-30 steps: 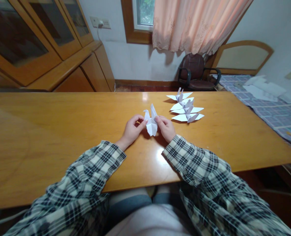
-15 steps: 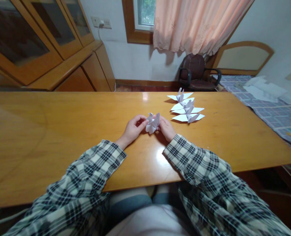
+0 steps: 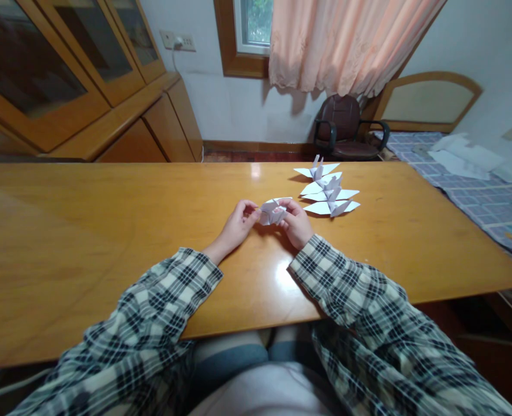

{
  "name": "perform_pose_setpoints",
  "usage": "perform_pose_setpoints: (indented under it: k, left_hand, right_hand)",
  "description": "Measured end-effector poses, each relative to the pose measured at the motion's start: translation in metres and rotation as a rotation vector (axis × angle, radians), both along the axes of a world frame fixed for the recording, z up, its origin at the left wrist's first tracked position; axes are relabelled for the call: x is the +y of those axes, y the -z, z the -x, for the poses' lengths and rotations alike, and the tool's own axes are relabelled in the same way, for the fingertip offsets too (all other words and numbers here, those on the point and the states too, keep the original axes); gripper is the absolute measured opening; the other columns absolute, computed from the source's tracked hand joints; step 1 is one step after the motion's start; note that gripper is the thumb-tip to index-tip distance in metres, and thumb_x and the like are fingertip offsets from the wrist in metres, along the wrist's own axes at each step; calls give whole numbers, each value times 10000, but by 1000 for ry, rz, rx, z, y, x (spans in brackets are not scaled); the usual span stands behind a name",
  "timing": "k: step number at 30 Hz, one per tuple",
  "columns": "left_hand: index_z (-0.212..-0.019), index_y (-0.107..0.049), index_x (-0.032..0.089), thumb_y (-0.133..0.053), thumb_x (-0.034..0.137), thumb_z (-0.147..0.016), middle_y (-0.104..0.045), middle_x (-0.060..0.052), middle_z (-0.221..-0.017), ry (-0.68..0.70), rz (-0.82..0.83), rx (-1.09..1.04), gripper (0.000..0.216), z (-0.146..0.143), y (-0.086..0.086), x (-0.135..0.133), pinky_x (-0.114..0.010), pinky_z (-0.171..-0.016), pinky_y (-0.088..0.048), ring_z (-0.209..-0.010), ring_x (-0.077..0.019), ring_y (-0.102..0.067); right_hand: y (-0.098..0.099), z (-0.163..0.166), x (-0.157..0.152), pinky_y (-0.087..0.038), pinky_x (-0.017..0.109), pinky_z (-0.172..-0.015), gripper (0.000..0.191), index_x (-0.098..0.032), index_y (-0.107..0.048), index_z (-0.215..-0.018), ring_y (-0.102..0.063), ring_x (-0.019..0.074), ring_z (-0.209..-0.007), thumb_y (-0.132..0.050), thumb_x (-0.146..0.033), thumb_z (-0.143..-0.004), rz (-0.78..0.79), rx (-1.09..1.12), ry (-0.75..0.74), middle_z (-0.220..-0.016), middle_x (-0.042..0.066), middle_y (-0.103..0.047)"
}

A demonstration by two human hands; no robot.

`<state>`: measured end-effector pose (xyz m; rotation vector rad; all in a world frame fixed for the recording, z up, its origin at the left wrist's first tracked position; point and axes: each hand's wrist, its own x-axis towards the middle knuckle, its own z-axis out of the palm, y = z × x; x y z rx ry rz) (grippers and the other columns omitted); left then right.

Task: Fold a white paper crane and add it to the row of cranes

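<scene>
White paper crane [image 3: 272,211] is pinched between left hand [image 3: 237,224] and right hand [image 3: 298,224] fingers; pulling unevenly could tear a wing.

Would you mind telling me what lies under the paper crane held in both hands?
Under the paper crane only bare wooden table and its shadow show; the underside is hidden.

**Plaid sleeves, bare hands**

Both arms wear long sleeves [image 3: 160,323] of a plaid shirt, checked in black, grey and cream, with the cuffs [image 3: 195,271] ending at the wrists. The left hand [image 3: 238,222] and right hand [image 3: 296,222] are bare, without gloves, rings or a watch. Below, the lap shows grey-blue trousers [image 3: 234,358] and a pale, pinkish-white cloth [image 3: 264,393] over them
</scene>
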<state>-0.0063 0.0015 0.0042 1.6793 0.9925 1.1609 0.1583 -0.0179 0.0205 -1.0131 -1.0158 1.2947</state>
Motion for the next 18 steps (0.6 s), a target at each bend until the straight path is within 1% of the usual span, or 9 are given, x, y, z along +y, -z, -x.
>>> perform_pose_setpoints:
  k: [3,6,9,13,15,18]
  left_hand:
    - [-791,-556,179,-496,489,-852,-555,-10,-759,47,-42,143,321,1,-5,-2,-255,-671,-419,-719,-141,-516]
    - [-717,-558,176,-471,492,-864,-535,4,-678,60,-54,219,359,1,-8,-5,-247,-601,-395,-646,-135,-490]
    - [-703,-553,178,-483,506,-851,-522,15,-638,60,-14,181,367,0,-9,-6,-232,-546,-394,-606,-127,-489]
    - [-711,-546,181,-508,539,-823,-541,18,-600,85,134,63,377,1,-6,-6,-222,-467,-423,-539,-127,-537]
    - [-702,-541,181,-495,554,-826,-536,25,-543,83,180,49,396,2,-4,-6,-212,-415,-401,-469,-118,-521]
    - [-661,-537,183,-482,562,-832,-520,33,-475,51,167,60,419,3,-3,-6,-198,-382,-366,-411,-102,-478]
  right_hand:
    - [1,1,0,-409,210,-510,295,-215,-536,-825,-485,86,-559,-685,-378,-628,-17,23,14,-726,-32,-579]
    - [3,1,1,-403,215,-506,272,-215,-522,-815,-487,93,-557,-667,-359,-636,-52,6,31,-695,-38,-553]
    - [4,-1,2,-398,224,-497,257,-214,-527,-824,-470,95,-539,-640,-382,-666,-83,-92,47,-691,-34,-552]
    - [3,-6,1,-414,235,-514,226,-217,-567,-875,-471,91,-548,-615,-383,-730,-164,-190,81,-783,-17,-588]
    - [2,-8,1,-413,237,-509,206,-221,-574,-891,-467,91,-535,-607,-369,-753,-185,-216,101,-758,-22,-583]
    - [1,-10,1,-408,239,-502,176,-224,-575,-896,-465,96,-520,-591,-350,-775,-184,-242,129,-683,-34,-556]
